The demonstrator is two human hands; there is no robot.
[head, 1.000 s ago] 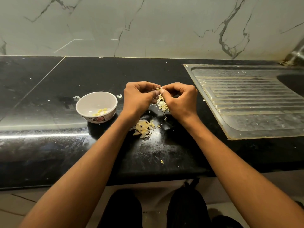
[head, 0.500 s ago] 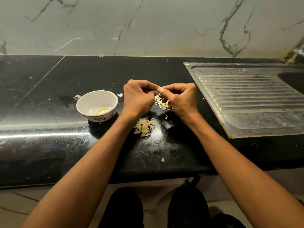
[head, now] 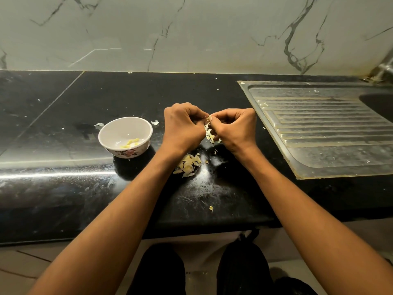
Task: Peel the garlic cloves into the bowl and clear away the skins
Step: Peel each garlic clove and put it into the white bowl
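Mid-peel here. My left hand (head: pixel 182 126) and right hand (head: pixel 234 128) both curled tight, pinching garlic clove (head: pixel 208 119) between fingertips, above countertop (head: pixel 63 103). Bowl (head: pixel 110 133) sits left, near. I'd keep pull short, drop skin onto skins pile (head: pixel 189 165).
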